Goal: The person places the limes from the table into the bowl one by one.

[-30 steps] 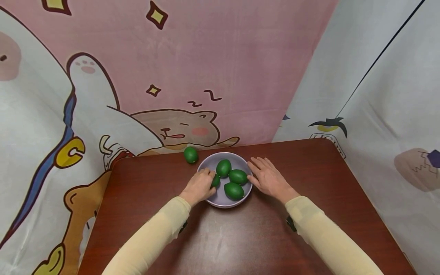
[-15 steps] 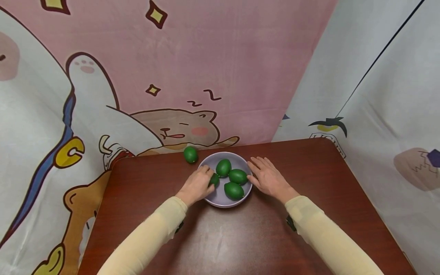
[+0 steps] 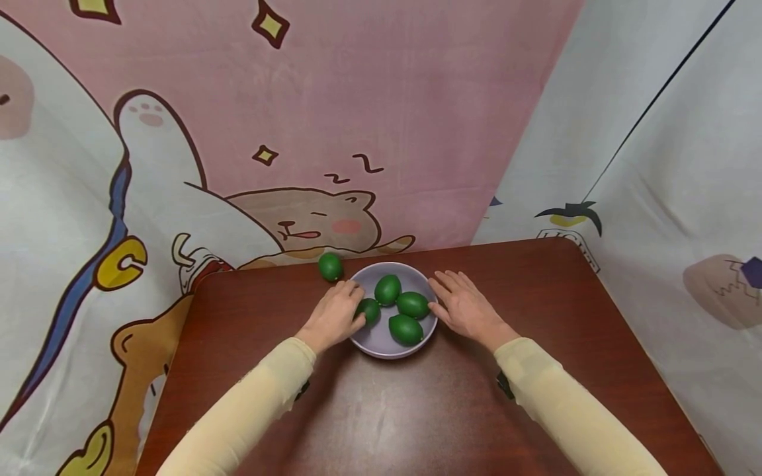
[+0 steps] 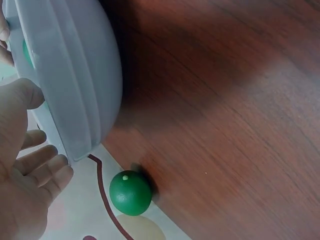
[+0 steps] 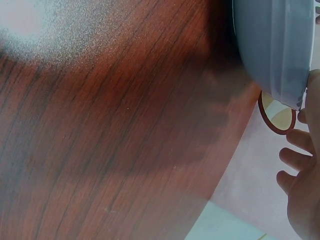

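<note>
A light purple bowl (image 3: 381, 342) stands on the table with several green limes in it. At its left rim is my left hand (image 3: 335, 314), thumb and fingers spread loosely beside the leftmost lime (image 3: 370, 311), with nothing gripped. In the left wrist view the thumb lies by the rim and the fingers (image 4: 42, 167) are relaxed. My right hand (image 3: 467, 309) rests against the bowl's right rim with fairly straight fingers. Behind the bowl to the left, one more lime (image 3: 330, 266) lies on the table; the left wrist view also has this lime (image 4: 130, 193).
The brown wooden table (image 3: 393, 416) has its far edge close behind the bowl. A cartoon-printed cloth (image 3: 417, 132) hangs behind the table and along both sides.
My left hand has let go of the leftmost lime in the bowl and drawn back leftward to the rim. The right hand has stayed in place.
</note>
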`<action>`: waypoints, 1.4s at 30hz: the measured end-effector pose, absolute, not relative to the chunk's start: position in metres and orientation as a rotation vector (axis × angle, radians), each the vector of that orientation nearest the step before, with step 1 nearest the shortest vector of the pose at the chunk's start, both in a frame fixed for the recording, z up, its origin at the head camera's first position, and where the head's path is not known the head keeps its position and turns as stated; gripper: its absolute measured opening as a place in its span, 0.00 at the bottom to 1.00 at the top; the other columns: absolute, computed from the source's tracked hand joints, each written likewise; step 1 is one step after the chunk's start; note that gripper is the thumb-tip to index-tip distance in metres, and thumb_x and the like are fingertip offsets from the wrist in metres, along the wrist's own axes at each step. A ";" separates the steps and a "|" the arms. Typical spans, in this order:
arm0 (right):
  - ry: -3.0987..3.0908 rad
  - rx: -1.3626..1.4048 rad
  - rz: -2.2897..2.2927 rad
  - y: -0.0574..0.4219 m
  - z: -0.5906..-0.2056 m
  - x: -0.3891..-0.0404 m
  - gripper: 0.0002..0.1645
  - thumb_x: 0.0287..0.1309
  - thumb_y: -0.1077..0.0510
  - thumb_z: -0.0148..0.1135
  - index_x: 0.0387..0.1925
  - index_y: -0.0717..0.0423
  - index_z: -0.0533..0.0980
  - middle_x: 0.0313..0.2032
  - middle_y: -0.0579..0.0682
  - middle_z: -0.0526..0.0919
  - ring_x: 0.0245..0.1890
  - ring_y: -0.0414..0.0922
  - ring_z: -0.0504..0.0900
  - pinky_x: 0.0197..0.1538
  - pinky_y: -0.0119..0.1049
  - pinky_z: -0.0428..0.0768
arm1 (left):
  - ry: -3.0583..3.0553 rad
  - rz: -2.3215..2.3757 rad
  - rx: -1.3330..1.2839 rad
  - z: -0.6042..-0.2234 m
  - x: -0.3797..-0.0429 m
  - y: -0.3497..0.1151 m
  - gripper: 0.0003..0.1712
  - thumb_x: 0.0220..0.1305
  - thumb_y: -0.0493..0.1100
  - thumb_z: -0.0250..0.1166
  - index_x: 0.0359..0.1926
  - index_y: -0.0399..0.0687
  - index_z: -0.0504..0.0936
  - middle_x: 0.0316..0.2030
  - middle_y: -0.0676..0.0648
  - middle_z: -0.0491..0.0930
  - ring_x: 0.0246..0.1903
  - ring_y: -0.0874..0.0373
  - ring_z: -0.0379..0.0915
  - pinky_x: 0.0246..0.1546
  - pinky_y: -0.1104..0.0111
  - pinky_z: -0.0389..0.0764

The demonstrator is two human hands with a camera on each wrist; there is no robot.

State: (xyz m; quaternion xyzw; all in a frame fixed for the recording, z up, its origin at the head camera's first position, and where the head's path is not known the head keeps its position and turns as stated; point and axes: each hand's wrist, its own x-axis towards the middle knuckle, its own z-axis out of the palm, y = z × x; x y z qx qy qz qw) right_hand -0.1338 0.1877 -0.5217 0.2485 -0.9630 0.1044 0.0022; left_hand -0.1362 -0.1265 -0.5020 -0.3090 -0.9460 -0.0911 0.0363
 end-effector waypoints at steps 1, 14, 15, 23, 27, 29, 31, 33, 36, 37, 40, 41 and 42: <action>-3.022 0.778 0.330 0.188 -0.522 -0.134 0.37 0.74 0.43 0.57 0.74 0.60 0.68 0.74 0.63 0.66 0.75 0.62 0.63 0.80 0.55 0.52 | -2.902 -0.282 -0.951 -0.502 -0.137 -0.127 0.20 0.62 0.44 0.70 0.51 0.37 0.81 0.50 0.39 0.78 0.47 0.44 0.74 0.53 0.53 0.80; -3.018 0.788 0.344 0.189 -0.522 -0.134 0.37 0.74 0.43 0.56 0.74 0.61 0.68 0.74 0.62 0.67 0.76 0.60 0.62 0.79 0.55 0.53 | -2.912 -0.308 -0.930 -0.501 -0.143 -0.134 0.22 0.63 0.43 0.67 0.56 0.36 0.79 0.53 0.38 0.77 0.52 0.43 0.74 0.58 0.52 0.78; -3.011 0.794 0.342 0.189 -0.522 -0.134 0.37 0.74 0.43 0.56 0.74 0.61 0.68 0.74 0.62 0.67 0.76 0.60 0.63 0.79 0.55 0.54 | -2.919 -0.305 -0.924 -0.500 -0.144 -0.135 0.23 0.64 0.43 0.67 0.56 0.36 0.79 0.54 0.38 0.77 0.52 0.42 0.74 0.58 0.52 0.78; -2.980 0.817 0.309 0.191 -0.525 -0.132 0.36 0.74 0.43 0.57 0.73 0.60 0.69 0.73 0.61 0.69 0.76 0.59 0.63 0.78 0.56 0.58 | -2.977 -0.317 -0.857 -0.497 -0.149 -0.139 0.26 0.67 0.43 0.66 0.61 0.34 0.77 0.57 0.36 0.76 0.55 0.41 0.74 0.60 0.50 0.77; -2.967 0.830 0.327 0.192 -0.525 -0.132 0.36 0.74 0.44 0.58 0.73 0.61 0.70 0.73 0.61 0.69 0.75 0.59 0.64 0.78 0.56 0.57 | -2.995 -0.316 -0.787 -0.500 -0.153 -0.143 0.26 0.68 0.43 0.67 0.63 0.34 0.77 0.57 0.36 0.76 0.57 0.41 0.74 0.61 0.50 0.77; -2.966 0.834 0.330 0.192 -0.524 -0.132 0.36 0.74 0.44 0.57 0.73 0.61 0.70 0.73 0.61 0.69 0.75 0.59 0.64 0.78 0.55 0.56 | -3.005 -0.326 -0.743 -0.502 -0.154 -0.145 0.25 0.69 0.43 0.66 0.63 0.34 0.77 0.57 0.36 0.76 0.57 0.40 0.74 0.60 0.49 0.77; -2.965 0.836 0.330 0.191 -0.524 -0.132 0.36 0.74 0.44 0.58 0.72 0.61 0.70 0.73 0.61 0.69 0.75 0.59 0.64 0.78 0.55 0.57 | -3.020 -0.334 -0.702 -0.503 -0.156 -0.148 0.25 0.70 0.43 0.64 0.63 0.34 0.77 0.58 0.35 0.76 0.58 0.39 0.73 0.61 0.49 0.76; -2.969 0.835 0.322 0.191 -0.523 -0.132 0.36 0.73 0.44 0.58 0.73 0.61 0.70 0.73 0.61 0.68 0.75 0.59 0.64 0.78 0.55 0.57 | -3.039 -0.344 -0.659 -0.504 -0.157 -0.151 0.26 0.71 0.44 0.63 0.64 0.33 0.76 0.59 0.35 0.76 0.59 0.39 0.73 0.61 0.48 0.76; -2.981 0.830 0.319 0.191 -0.523 -0.132 0.37 0.73 0.43 0.58 0.73 0.61 0.69 0.74 0.61 0.68 0.76 0.59 0.63 0.78 0.55 0.56 | -3.067 -0.363 -0.601 -0.506 -0.159 -0.154 0.27 0.73 0.45 0.61 0.66 0.33 0.75 0.61 0.34 0.75 0.61 0.38 0.72 0.63 0.48 0.75; -2.985 0.828 0.315 0.190 -0.523 -0.132 0.37 0.73 0.43 0.58 0.73 0.61 0.69 0.74 0.61 0.67 0.76 0.59 0.63 0.78 0.56 0.56 | -3.072 -0.376 -0.585 -0.507 -0.159 -0.155 0.27 0.73 0.45 0.60 0.66 0.32 0.75 0.61 0.34 0.75 0.61 0.38 0.72 0.64 0.48 0.74; -3.002 0.822 0.319 0.190 -0.522 -0.132 0.37 0.73 0.43 0.57 0.74 0.61 0.68 0.74 0.61 0.67 0.76 0.59 0.63 0.79 0.55 0.55 | -3.082 -0.411 -0.549 -0.508 -0.161 -0.158 0.27 0.75 0.46 0.59 0.67 0.33 0.75 0.62 0.34 0.75 0.61 0.38 0.72 0.64 0.48 0.74; -3.005 0.822 0.319 0.189 -0.522 -0.132 0.37 0.74 0.43 0.57 0.74 0.61 0.68 0.74 0.61 0.67 0.76 0.59 0.63 0.79 0.55 0.56 | -3.081 -0.420 -0.542 -0.509 -0.162 -0.159 0.27 0.75 0.46 0.59 0.67 0.33 0.75 0.61 0.34 0.75 0.61 0.38 0.72 0.64 0.47 0.74; -3.005 0.823 0.315 0.189 -0.522 -0.131 0.38 0.74 0.42 0.57 0.74 0.61 0.68 0.74 0.61 0.67 0.76 0.59 0.63 0.78 0.56 0.56 | -3.082 -0.427 -0.537 -0.509 -0.163 -0.160 0.26 0.75 0.46 0.59 0.66 0.33 0.75 0.61 0.34 0.75 0.60 0.38 0.72 0.63 0.47 0.74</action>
